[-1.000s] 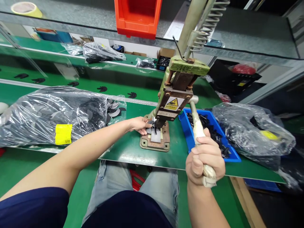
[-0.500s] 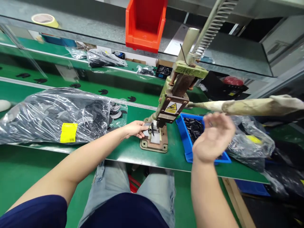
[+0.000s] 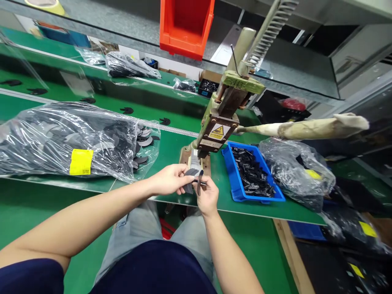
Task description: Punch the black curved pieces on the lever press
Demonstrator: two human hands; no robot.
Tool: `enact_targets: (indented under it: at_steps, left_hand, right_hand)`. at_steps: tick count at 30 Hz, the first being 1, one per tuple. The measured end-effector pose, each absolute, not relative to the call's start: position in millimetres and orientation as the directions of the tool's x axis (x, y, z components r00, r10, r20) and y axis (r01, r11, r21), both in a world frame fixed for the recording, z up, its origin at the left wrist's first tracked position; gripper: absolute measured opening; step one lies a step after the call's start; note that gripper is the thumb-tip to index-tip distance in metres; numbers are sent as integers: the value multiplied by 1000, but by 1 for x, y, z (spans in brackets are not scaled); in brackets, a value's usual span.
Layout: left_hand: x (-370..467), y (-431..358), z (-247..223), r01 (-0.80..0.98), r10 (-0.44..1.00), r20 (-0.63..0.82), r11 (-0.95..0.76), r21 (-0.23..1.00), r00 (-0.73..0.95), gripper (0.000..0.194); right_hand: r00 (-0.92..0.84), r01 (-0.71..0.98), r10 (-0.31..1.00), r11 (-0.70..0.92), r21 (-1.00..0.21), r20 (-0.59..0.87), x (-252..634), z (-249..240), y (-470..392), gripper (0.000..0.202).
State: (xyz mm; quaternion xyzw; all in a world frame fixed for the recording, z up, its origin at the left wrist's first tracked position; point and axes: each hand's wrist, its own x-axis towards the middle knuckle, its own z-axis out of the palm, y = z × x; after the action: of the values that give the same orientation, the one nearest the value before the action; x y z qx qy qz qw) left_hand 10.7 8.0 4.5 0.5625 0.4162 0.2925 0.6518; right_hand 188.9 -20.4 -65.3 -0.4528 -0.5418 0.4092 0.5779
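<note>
My left hand [image 3: 171,179] is closed on a dark grey curved plastic part [image 3: 190,179], thumb on top. Fingers bent, my right hand [image 3: 208,195] pinches the same piece at its right side, by a thin black upright section. Both hands are in front of the hand press [image 3: 218,126], near the bench edge. Partly hidden behind my fingers is the press base [image 3: 206,164], with a pale fixture on it. The press lever [image 3: 294,127] sticks out to the right, untouched.
A blue bin [image 3: 234,185] of small black parts stands right of the press. Left lies a large clear bag [image 3: 64,134] of curved parts. Another plastic bag [image 3: 297,171] sits right of the bin. An orange bin [image 3: 186,41] hangs above. Dark parts rest on the conveyor [image 3: 104,116].
My right hand has come down and left from near the lever to the curved part. My left hand has drawn the part off the press base toward me. The view has shifted slightly.
</note>
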Motion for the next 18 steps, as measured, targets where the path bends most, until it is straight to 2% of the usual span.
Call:
enact_targets:
  at_steps: [5,7,14,18]
  left_hand:
    - [15,7,5,17,763,-352,409,912,541,47]
    - [15,9,5,18,746,-376,439,898,550,50]
    - [18,5,9,75,810,-262,262,962,525,49]
    - [22,-2,8,90,820,-245,233,968,518,46]
  right_hand:
    - [98,9,958,269,-963,268,193,-70,-33,23]
    - [83,22,961,264,-964,265,196,-71,-34,21]
    - [108,45,954,275,-960,279,202,-72,-34,21]
    - [137,52,943,300,-953,304,198,-69,-40,26]
